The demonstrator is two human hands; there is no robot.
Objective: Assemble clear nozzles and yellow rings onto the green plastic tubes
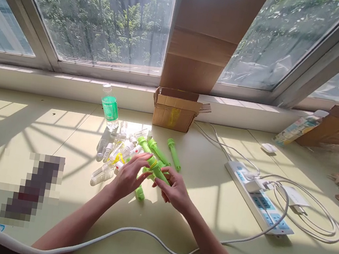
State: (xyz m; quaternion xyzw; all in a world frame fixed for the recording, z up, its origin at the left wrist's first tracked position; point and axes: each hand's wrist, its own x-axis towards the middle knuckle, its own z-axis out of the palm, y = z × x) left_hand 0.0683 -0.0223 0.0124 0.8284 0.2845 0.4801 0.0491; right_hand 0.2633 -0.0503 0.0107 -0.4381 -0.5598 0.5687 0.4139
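Note:
A green plastic tube (159,170) with a threaded neck slants between my two hands above the table. My right hand (175,190) is closed around its lower part. At the threaded end, where a yellow ring (152,161) shows, the fingers and thumb of my left hand (131,174) are closed about the tube. Several similar green tubes lie just beyond, one of them a separate green tube (174,154) to the right. To the left of my left hand is a heap of clear plastic tubes (102,173), mixed with white caps and yellow pieces.
A water bottle (110,108) with a green label stands behind the heap. An open cardboard box (174,112) sits by the window ledge. On the right lies a power strip (257,201) with coiled cables. A white cable (114,233) runs across the front. A pixelated patch (32,189) covers something at left.

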